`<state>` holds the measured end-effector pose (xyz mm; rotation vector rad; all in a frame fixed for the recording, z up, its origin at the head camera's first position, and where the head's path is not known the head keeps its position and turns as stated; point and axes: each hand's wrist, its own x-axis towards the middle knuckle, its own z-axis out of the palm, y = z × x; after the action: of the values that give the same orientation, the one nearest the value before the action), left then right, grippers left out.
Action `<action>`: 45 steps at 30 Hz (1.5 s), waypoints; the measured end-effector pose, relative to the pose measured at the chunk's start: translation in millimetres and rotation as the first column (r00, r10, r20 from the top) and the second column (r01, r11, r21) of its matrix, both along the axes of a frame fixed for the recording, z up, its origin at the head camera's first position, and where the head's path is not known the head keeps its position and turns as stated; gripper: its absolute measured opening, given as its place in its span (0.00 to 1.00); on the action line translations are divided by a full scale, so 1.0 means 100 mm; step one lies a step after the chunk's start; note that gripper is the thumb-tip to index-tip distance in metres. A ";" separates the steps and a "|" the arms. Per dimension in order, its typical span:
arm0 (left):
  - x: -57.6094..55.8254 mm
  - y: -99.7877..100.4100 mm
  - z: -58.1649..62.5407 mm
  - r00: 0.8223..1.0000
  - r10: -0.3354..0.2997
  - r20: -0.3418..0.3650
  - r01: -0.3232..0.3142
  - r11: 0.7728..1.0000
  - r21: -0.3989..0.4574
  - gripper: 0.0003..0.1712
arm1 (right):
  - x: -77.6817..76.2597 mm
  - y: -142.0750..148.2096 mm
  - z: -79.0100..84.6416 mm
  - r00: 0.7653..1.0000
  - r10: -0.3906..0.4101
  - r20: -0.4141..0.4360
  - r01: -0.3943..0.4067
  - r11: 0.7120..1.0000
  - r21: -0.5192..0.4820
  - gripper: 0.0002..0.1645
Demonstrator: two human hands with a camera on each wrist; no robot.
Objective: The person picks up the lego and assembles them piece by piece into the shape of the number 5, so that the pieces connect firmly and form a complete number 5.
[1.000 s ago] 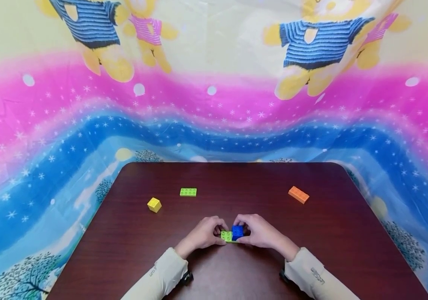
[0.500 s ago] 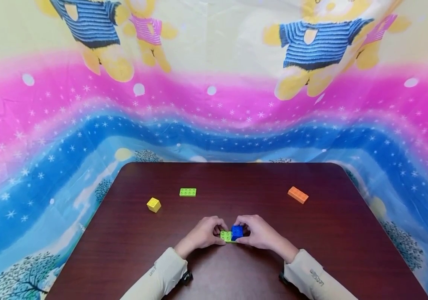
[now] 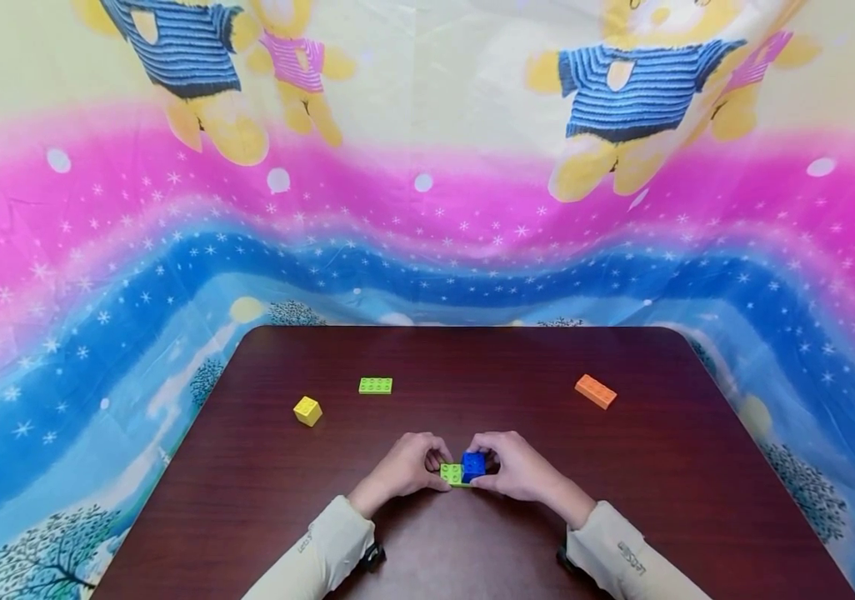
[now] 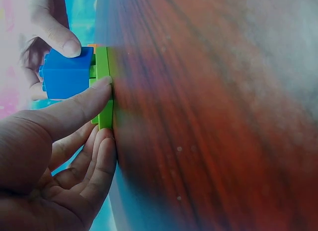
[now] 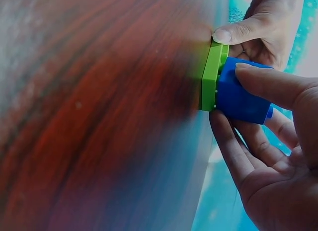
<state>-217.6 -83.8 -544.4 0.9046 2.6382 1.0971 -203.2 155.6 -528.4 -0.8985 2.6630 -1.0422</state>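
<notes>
Near the front middle of the table, my left hand (image 3: 403, 467) pinches the left part of a flat green toy brick (image 3: 451, 474) between thumb and fingers. My right hand (image 3: 523, 468) pinches a blue toy brick (image 3: 473, 467), which sits over the green brick's right half. In the left wrist view a narrow gap with green studs shows between the blue brick (image 4: 68, 74) and the green one (image 4: 102, 62). From the right wrist view, the blue brick (image 5: 243, 94) stands close against the green brick (image 5: 210, 72); whether it is fully seated I cannot tell.
On the dark wooden table (image 3: 457, 358) lie a yellow cube brick (image 3: 307, 411) at left, another flat green brick (image 3: 376, 386) behind it, and an orange brick (image 3: 596, 392) at the back right. A printed curtain (image 3: 427, 250) hangs behind the table.
</notes>
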 end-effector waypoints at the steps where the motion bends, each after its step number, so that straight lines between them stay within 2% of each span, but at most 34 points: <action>1: 0.00 0.00 -0.01 1.000 0.001 -0.001 -0.001 1.000 -0.001 0.18 | 0.00 0.00 0.00 1.000 -0.001 -0.001 0.001 1.000 -0.003 0.16; 16: 0.01 0.01 0.02 1.000 0.012 -0.001 -0.012 1.000 -0.026 0.17 | 0.01 -0.02 -0.03 0.999 -0.032 -0.006 0.032 0.999 -0.009 0.16; 26: 0.00 0.02 0.04 1.000 0.026 0.005 -0.025 0.999 -0.037 0.18 | 0.02 -0.04 -0.01 0.993 -0.040 -0.114 0.047 0.997 0.057 0.16; 31: 0.01 0.02 0.04 1.000 0.019 0.011 -0.019 0.999 -0.033 0.18 | 0.03 -0.06 -0.03 0.990 -0.031 -0.135 0.041 0.997 0.071 0.16; 40: 0.01 0.02 0.02 1.000 0.016 -0.003 -0.016 0.999 -0.040 0.18 | 0.00 -0.03 -0.02 0.996 -0.049 -0.077 0.055 0.996 0.075 0.17; 45: 0.01 0.02 0.02 1.000 0.015 -0.005 -0.015 0.999 -0.039 0.18 | 0.00 -0.03 -0.03 0.996 -0.052 -0.075 0.058 0.995 0.085 0.17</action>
<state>-216.7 -81.6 -542.4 0.8822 2.6644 1.0438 -203.5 152.6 -531.2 -0.8674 2.7841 -0.9130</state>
